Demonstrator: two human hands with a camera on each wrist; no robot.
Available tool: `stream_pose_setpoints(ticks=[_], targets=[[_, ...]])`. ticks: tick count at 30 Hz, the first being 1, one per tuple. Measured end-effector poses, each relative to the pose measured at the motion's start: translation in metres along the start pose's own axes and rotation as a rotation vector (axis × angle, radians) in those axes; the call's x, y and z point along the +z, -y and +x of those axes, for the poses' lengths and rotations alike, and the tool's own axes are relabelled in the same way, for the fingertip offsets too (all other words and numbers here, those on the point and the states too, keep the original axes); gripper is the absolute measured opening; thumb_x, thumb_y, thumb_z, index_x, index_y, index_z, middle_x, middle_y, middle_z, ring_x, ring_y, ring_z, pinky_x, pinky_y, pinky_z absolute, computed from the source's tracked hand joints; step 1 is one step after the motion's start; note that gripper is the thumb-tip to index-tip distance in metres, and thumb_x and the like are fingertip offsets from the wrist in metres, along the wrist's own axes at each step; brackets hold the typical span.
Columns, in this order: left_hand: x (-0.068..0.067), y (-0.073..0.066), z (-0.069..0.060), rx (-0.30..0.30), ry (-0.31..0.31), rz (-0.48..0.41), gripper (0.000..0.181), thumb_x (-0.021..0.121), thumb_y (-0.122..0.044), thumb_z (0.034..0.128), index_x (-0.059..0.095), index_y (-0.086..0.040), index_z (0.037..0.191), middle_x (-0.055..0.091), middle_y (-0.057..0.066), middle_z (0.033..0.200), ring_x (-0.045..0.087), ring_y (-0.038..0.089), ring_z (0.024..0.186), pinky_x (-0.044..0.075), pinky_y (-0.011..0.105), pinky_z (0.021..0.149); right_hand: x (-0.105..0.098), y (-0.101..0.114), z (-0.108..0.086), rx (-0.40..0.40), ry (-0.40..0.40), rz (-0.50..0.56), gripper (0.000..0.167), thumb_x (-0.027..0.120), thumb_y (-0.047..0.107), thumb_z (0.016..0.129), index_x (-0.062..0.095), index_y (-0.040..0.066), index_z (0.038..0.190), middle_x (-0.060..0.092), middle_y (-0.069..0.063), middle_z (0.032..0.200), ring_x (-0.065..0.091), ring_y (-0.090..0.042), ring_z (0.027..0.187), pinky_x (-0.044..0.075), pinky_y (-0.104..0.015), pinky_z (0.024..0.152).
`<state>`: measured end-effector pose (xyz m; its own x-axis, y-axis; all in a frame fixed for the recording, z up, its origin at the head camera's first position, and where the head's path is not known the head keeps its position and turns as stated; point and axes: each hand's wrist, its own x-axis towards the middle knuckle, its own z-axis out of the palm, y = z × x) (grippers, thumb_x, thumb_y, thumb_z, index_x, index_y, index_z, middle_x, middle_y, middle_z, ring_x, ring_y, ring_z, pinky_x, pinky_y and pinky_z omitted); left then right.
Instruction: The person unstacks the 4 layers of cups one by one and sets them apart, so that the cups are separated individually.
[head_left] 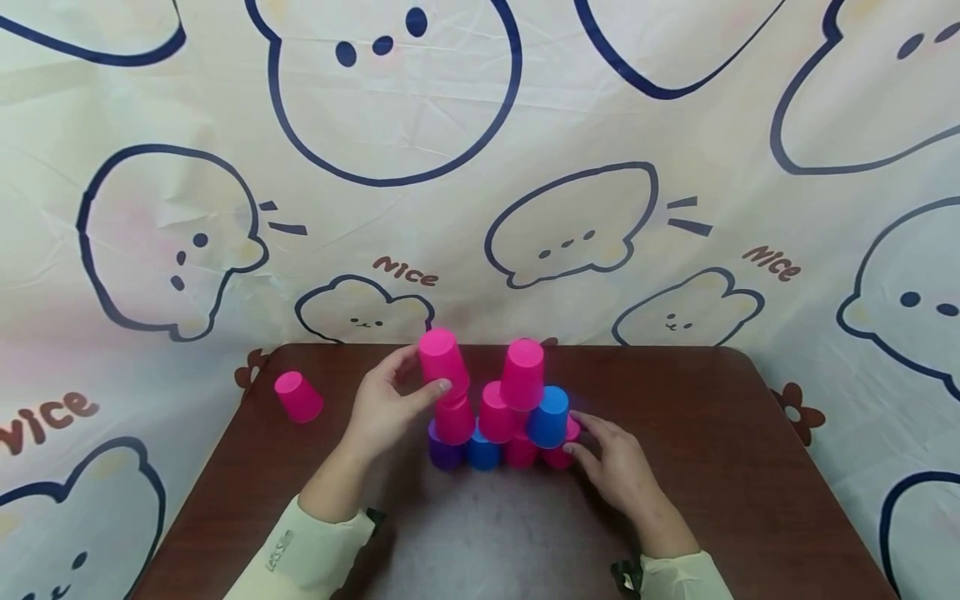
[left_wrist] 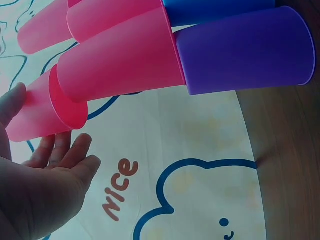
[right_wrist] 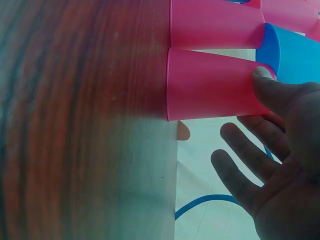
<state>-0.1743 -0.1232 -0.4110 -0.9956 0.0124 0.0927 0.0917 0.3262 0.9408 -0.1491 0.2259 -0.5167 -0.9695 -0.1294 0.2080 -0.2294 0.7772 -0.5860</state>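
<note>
- Cups [head_left: 483,454] are standing mouth-down in a stepped stack on the worktop [head_left: 487,533], and the left hand [head_left: 382,404] is grasping one more, the raised pink cup [head_left: 442,358], between thumb and fingers.
- The raised pink cup is hanging at the stack's upper left, just above the left pink cup [head_left: 454,421]; whether the two are touching, I cannot tell.
- Tilt is looking like the main danger: the raised pink cup is leaning, so if the grasp were loosening now, one side of its rim would probably be landing first and the cup could be sliding off.
- Placement is adding to this: the cup is sitting far out to the left, and without the second pink cup [head_left: 493,412] also supporting it, it could be toppling over the outer end.
- Downward or sideways pressure could be shifting the left pink cup on the purple cup [left_wrist: 245,55], spoiling that whole end.
- A jerk of the left thumb towards the right could be knocking the upper-right pink cup [head_left: 522,371].
- The right hand [head_left: 618,471] is touching the lower-right pink cup [right_wrist: 215,87] with its thumb, other fingers spreading beside it; whether it is truly gripping, I cannot tell. Uneven pushing there could be sliding the base and unseating the blue cup [head_left: 549,417] above.
- The spare pink cup [head_left: 300,398] is standing well apart on the left, where a wide swing could be catching it.
</note>
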Motion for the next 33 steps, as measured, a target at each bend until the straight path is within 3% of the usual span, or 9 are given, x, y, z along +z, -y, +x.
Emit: stream_pose_setpoints(ticks=[19,33], targets=[[-0.016,0.008,0.000,0.037,-0.055,-0.028,0.072,0.086,-0.041,0.0856,0.056,-0.018,0.148,0.062,0.003,0.140,0.056,0.026,0.132,0.051,0.052,0.106,-0.001,0.001,0.000,0.007,0.000,-0.018,0.058,0.081,0.029,0.092,0.061,0.015,0.145,0.066,-0.010,0.139,0.062,-0.035,0.129,0.053,-0.057,0.102],[-0.026,0.017,0.000,-0.010,-0.091,-0.041,0.073,0.085,-0.042,0.0861,0.055,-0.017,0.148,0.061,0.005,0.141,0.055,0.026,0.134,0.051,0.052,0.107,0.000,0.002,0.000,0.028,0.014,-0.027,0.059,0.081,0.030,0.092,0.060,0.018,0.146,0.064,-0.009,0.141,0.060,-0.035,0.131,0.053,-0.057,0.101]])
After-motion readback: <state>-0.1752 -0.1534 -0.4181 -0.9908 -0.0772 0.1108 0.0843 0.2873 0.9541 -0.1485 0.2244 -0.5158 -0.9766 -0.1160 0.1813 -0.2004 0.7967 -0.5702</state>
